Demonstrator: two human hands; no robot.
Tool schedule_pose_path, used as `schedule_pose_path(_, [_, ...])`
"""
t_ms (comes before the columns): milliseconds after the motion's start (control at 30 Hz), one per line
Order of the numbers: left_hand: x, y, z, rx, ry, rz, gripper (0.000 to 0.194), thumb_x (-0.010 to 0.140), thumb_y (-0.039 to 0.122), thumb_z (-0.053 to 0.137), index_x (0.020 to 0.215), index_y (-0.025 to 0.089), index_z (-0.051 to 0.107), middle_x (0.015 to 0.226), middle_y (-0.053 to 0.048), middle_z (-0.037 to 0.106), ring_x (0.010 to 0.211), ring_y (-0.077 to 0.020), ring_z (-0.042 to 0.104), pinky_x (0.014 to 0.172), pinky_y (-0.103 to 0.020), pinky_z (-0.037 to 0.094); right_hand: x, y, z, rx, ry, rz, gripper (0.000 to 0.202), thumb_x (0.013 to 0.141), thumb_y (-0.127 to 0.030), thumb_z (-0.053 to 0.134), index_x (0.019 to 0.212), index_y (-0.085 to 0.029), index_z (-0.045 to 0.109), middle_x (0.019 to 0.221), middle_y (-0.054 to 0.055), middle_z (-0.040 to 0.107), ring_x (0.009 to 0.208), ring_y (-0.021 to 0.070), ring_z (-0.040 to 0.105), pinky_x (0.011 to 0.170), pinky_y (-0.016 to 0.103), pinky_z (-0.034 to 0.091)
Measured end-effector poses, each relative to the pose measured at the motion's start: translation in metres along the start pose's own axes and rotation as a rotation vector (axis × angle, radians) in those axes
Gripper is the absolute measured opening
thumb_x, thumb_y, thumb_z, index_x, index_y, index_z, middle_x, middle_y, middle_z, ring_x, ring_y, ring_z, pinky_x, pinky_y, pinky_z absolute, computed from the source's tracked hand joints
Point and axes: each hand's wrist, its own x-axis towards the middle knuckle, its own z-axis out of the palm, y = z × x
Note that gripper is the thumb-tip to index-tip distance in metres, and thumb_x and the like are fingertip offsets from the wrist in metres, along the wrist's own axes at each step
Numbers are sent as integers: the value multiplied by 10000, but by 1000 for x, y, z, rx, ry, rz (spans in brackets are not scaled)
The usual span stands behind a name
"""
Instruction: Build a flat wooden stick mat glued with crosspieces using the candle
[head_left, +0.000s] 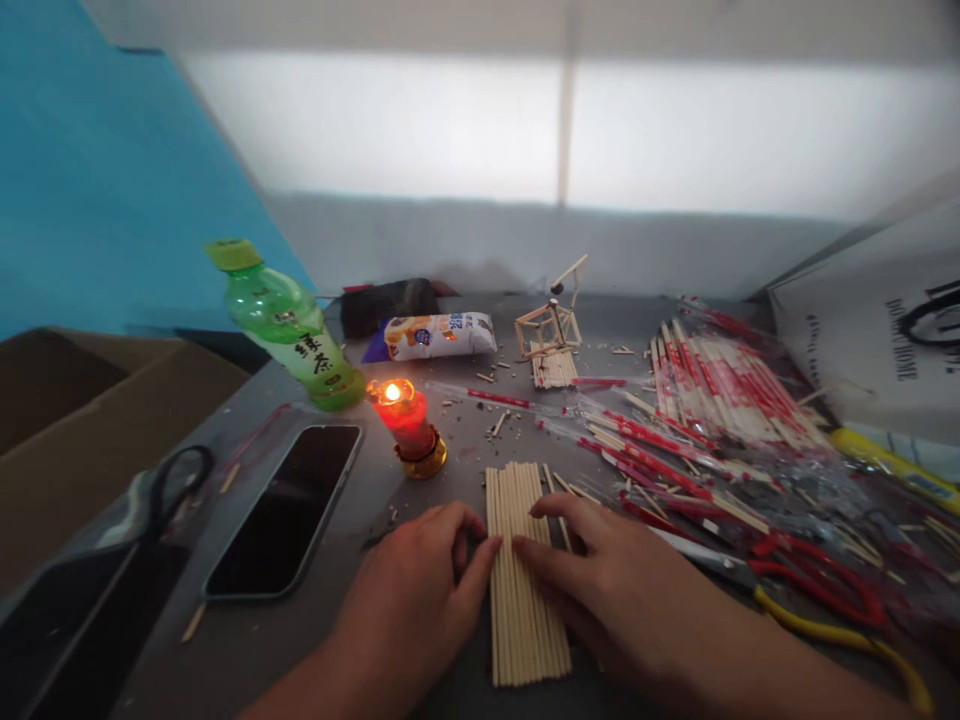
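Note:
A flat row of pale wooden sticks lies side by side on the grey table, between my two hands. My left hand rests at the row's left edge, thumb and forefinger curved but apart, the thumb tip touching the sticks. From the right, my right hand reaches over the row with its fingers spread and fingertips on the sticks. A few loose sticks lie beside the row, partly hidden by that hand. Beyond my left hand stands a lit red candle on a gold base.
A phone and green bottle are at the left. Behind lie a snack packet and a small stick frame. Wrapped chopsticks and scissors cover the right side. Stick scraps surround the candle.

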Motion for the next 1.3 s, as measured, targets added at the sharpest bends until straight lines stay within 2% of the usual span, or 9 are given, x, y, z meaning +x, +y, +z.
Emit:
schedule_pose_path(133, [-1, 0, 1, -44, -12, -21, 288, 952, 383, 475, 800, 195, 633, 656, -16, 635, 612, -221, 593, 569, -305, 368, -2, 6, 7, -26, 0, -12, 426, 975, -241, 576, 1400, -243, 582, 1449, 174, 551, 1132, 288, 667, 924, 419, 572])
schedule_pose_path(500, [2, -1, -2, -229, -18, -55, 244, 886, 329, 483, 700, 205, 580, 586, 34, 552, 570, -175, 538, 524, -272, 338, -2, 7, 11, 4, -3, 0, 443, 968, -191, 566, 1407, -248, 572, 1458, 153, 553, 1140, 278, 667, 954, 407, 569])
schedule_pose_path(733, [0, -4, -10, -620, -56, -115, 142, 875, 330, 490, 777, 228, 500, 514, 73, 540, 418, -142, 537, 425, -229, 370, -2, 5, 5, 84, 44, -9, 415, 1014, -216, 486, 1426, -220, 539, 1411, 145, 597, 1162, 253, 654, 964, 377, 558])
schedule_pose_path(833, [0, -2, -9, -715, -47, -112, 122, 870, 329, 526, 810, 227, 495, 528, 73, 556, 416, -130, 532, 390, -204, 347, -3, 5, -4, 113, 109, 37, 348, 1008, -205, 490, 1344, -231, 575, 1337, 109, 635, 1156, 232, 639, 969, 369, 537])
schedule_pose_path(967, [-1, -3, -5, -810, -116, -46, 140, 881, 343, 569, 882, 212, 522, 590, 61, 592, 440, -124, 555, 404, -204, 372, -9, 11, -24, 44, 181, 175, 73, 958, -204, 526, 927, -224, 589, 922, 43, 666, 819, 202, 634, 699, 333, 512])
schedule_pose_path(1067, [-4, -5, -1, -862, -131, 20, 177, 920, 378, 564, 886, 210, 523, 589, 76, 551, 435, -104, 505, 415, -202, 373, -16, 23, -46, -6, 231, 213, 151, 914, -170, 528, 779, -234, 507, 737, -2, 597, 650, 162, 567, 591, 290, 435])
schedule_pose_path(1167, [-6, -7, 3, -869, -105, 58, 223, 954, 425, 538, 916, 205, 530, 616, 69, 540, 482, -108, 489, 443, -209, 391, -25, 44, -72, -54, 285, 353, 42, 932, -235, 556, 909, -246, 588, 684, -22, 618, 557, 151, 552, 530, 276, 400])
schedule_pose_path(1233, [-7, -8, 4, -846, -116, 78, 227, 959, 432, 544, 953, 205, 540, 649, 56, 563, 516, -118, 502, 459, -216, 398, -34, 60, -88, -100, 284, 443, 182, 951, -310, 569, 1112, -257, 634, 670, -19, 661, 526, 166, 573, 522, 291, 402])
schedule_pose_path(1300, [-8, -8, 4, -812, -113, 105, 227, 952, 438, 563, 971, 212, 552, 683, 41, 593, 563, -137, 548, 484, -226, 419, -44, 75, -100, -104, 257, 494, 204, 979, -317, 526, 1098, -261, 682, 776, 19, 728, 614, 186, 645, 578, 309, 445])
